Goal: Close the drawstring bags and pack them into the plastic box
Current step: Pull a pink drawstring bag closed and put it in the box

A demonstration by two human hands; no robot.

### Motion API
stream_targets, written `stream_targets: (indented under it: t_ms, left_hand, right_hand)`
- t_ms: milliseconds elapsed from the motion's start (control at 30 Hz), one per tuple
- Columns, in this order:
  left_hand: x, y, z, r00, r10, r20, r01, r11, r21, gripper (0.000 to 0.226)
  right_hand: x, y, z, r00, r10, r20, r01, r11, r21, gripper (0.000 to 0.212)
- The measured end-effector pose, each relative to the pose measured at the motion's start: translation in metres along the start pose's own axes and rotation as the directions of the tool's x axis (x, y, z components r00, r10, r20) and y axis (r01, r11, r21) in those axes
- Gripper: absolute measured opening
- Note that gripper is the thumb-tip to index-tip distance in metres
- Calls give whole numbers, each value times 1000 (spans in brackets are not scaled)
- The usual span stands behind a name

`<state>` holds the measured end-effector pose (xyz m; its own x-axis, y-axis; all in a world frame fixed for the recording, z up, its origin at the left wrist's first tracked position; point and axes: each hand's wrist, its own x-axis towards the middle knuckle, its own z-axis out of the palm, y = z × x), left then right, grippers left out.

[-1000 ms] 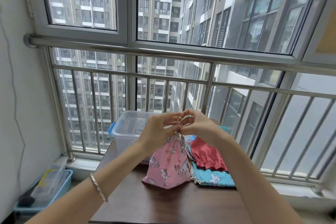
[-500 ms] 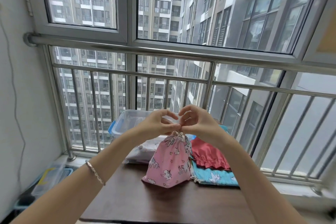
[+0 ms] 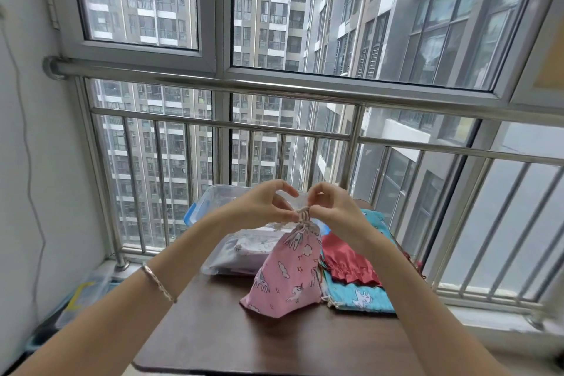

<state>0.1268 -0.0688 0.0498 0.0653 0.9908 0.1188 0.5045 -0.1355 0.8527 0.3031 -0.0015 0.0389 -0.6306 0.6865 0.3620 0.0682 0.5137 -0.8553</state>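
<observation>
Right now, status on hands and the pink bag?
Left hand, right hand pinch the cord. Pink bag cinched, upright on table. Box just behind it; nothing between.

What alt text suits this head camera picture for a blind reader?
The left hand and right hand pinch the drawstring of a pink unicorn bag on a table. A red bag and blue bag lie beside it, a plastic box behind.

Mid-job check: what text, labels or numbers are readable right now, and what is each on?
No readable text in view.
pink bag: unicorns, clouds and stars, no words.
blue bag: unicorn print only.
red bag: plain.
plastic box: no label visible.
floor bin: yellow mark, too blurred to read.
</observation>
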Motion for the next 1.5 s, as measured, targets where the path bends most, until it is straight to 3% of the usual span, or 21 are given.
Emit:
stream_targets:
  t_ms: [100,167,200,267,333,600,833,967,1067,1167,1233,1300,1400,1500]
  left_hand:
    - [1,0,0,998,56,-34,-54,997,52,20]
    - [1,0,2,994,78,-78,-66,988,142,15]
    - [1,0,4,992,83,-93,-63,979,194,15]
    - [0,-1,8,991,81,-102,-56,972,227,19]
    - [2,-4,10,991,69,-117,-47,981,186,22]
    - [8,-7,9,991,10,-132,-11,1000,-8,16]
    - [7,-8,9,990,-7,-138,-3,997,-77,24]
    - [3,-8,4,995,17,-96,-19,1000,-24,15]
    - [-4,-11,-11,993,42,-115,-23,987,156,13]
    - [-6,-11,-12,991,20,-132,4,985,174,14]
    - [-4,-12,-8,992,10,-124,6,992,124,15]
    - [-1,-13,-6,993,-11,-117,13,1000,10,15]
    - [0,-17,-10,987,-71,-141,47,985,-169,23]
    - [-1,-22,-15,988,-120,-101,88,958,-274,29]
  right_hand:
    - [3,5,2,982,161,98,-188,872,453,20]
    - [3,10,6,972,213,102,-231,779,583,22]
    - [3,13,8,974,217,61,-212,796,566,21]
    - [-1,14,9,987,146,-66,-111,922,370,18]
    - [-4,11,11,989,36,-141,-12,985,171,15]
    - [-6,8,15,941,-249,-231,184,945,-270,8]
    - [-7,5,13,945,-242,-219,172,939,-298,25]
    - [-7,11,8,952,-227,-207,156,937,-312,6]
    - [-7,20,-17,974,-104,-199,27,933,-358,8]
    - [-11,11,-21,993,109,-48,-118,949,-293,22]
    - [-12,1,-7,974,197,110,-153,935,-320,40]
    - [-8,-3,5,961,193,199,-95,903,-419,47]
    - [5,-11,8,975,139,176,-67,930,-360,24]
    - [17,-32,0,995,53,82,-36,979,-203,19]
